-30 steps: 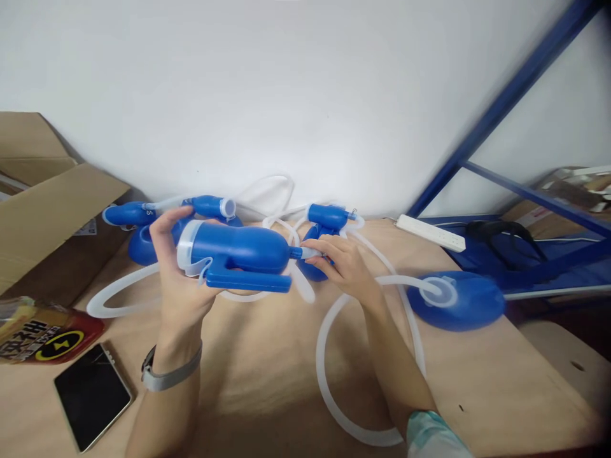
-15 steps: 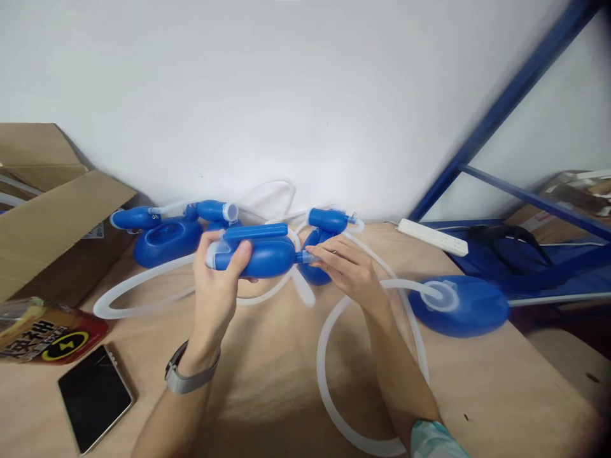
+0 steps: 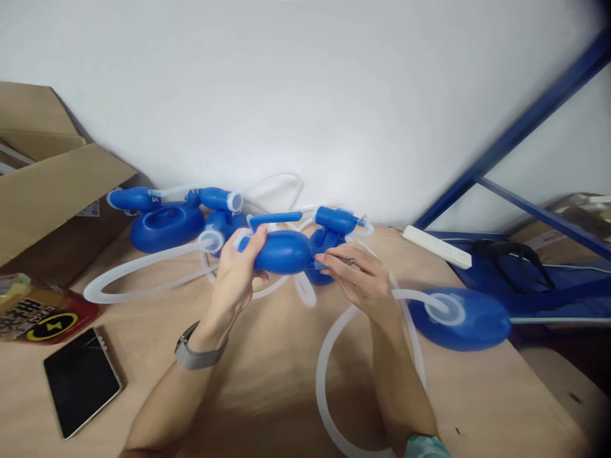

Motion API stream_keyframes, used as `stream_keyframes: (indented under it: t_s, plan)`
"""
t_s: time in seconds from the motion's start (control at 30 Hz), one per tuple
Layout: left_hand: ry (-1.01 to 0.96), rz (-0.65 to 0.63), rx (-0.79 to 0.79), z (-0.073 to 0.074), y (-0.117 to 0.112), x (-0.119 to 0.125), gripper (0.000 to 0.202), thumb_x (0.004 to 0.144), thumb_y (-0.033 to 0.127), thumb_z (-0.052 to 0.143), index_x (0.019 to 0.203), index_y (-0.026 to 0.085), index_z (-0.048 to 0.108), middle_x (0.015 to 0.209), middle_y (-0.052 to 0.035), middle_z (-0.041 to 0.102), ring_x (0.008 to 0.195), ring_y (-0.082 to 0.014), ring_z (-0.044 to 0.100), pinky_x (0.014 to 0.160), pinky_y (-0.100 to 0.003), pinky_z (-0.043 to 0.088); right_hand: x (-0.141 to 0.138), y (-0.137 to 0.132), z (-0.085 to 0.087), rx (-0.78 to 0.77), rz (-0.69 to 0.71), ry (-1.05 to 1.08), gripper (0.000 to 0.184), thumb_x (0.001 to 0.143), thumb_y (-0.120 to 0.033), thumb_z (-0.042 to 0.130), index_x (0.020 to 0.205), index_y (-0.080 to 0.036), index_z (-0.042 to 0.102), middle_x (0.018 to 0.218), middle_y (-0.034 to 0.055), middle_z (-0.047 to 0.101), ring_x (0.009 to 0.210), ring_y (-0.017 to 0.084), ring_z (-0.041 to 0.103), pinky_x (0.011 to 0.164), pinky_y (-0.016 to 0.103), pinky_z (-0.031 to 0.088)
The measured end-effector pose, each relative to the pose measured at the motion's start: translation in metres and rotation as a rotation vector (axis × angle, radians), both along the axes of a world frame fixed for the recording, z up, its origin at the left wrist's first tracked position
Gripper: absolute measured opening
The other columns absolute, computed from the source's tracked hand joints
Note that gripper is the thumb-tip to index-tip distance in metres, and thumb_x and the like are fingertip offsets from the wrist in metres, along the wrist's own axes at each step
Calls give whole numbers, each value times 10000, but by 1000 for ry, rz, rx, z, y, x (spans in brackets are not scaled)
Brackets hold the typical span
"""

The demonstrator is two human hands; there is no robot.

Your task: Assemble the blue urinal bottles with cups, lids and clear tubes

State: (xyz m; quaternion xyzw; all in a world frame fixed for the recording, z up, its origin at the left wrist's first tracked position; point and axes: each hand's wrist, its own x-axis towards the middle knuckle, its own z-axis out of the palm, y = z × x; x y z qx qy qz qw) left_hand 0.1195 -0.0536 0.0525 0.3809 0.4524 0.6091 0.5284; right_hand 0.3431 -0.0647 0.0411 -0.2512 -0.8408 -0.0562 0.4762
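My left hand is closed round the pale collar end of a blue plastic urinal head, held above the table. Its flat handle points up and away from me. At its narrow end, the fingers of my right hand pinch a short clear tube end. A small metal piece, perhaps a clip, shows between those fingers. Another blue urinal head with a wire clip lies just behind my right hand.
Several blue bottles and heads stand against the wall, including a bottle at left. A white hose loops toward a blue bottle at right. A phone, a labelled jar, a cardboard box and a power strip lie around.
The view has shifted slightly. Both hands have moved right with the urinal head, which has rolled so that a gap shows between its handle and body. The right fingers still pinch its narrow end.
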Motion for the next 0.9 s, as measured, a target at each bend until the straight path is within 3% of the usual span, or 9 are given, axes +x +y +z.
stream_keyframes:
  t_s: [0.2,0.33,0.4,0.5,0.6,0.7,0.83,0.9]
  plan:
    - [37,-76,36,-1,5,-4,501,777,586,861,780,206,534,677,60,483,455,-71,477,280,-162,321,-6,-3,2,-7,1,-165,358,1002,-67,629,1194,-340,757,1081,50,700,926,202,672,779,356,599]
    - [163,-11,197,7,0,-20,428,795,550,857,901,227,598,710,55,542,474,-90,502,325,-199,384,-2,0,3,-59,7,-214,309,1044,-101,545,1187,-313,718,1236,74,729,1193,258,684,1063,506,559]
    - [289,91,315,11,-4,-29,403,760,489,894,960,249,640,814,33,630,571,-121,587,435,-239,498,2,1,3,-141,65,-93,268,1068,-192,545,1284,-323,635,1296,86,731,1258,271,678,1123,558,515]
    - [444,200,523,13,-7,-39,399,698,430,938,979,279,699,1002,-5,713,892,-221,698,803,-356,618,9,2,3,-315,98,67,471,1066,-445,580,1498,-307,451,1273,111,746,1179,280,719,1054,526,552]
    - [491,206,623,10,-7,-44,394,693,420,943,991,305,713,1017,-8,724,1002,-272,700,994,-441,568,9,3,3,-366,28,-25,466,1076,-582,469,1390,-266,605,1192,104,768,1127,292,711,1043,507,523]
    - [504,177,649,6,-5,-43,401,703,426,939,1012,322,705,1024,-4,715,1004,-282,700,1000,-465,561,4,4,2,-323,-66,-123,377,1090,-511,488,1189,-233,723,1074,93,775,1037,279,687,1022,493,492]
    - [517,167,653,4,-6,-39,392,714,421,933,1006,309,698,1022,-9,708,1011,-272,699,995,-447,573,-4,4,-1,-302,-74,-180,265,1101,-380,522,1154,-212,721,978,75,770,931,239,673,929,430,486]
    - [512,178,617,5,-9,-35,398,707,413,937,992,282,692,1023,-12,703,974,-248,701,873,-384,615,-6,3,-4,-255,-65,-169,259,1111,-339,501,1142,-194,712,962,82,767,895,232,671,875,409,485]
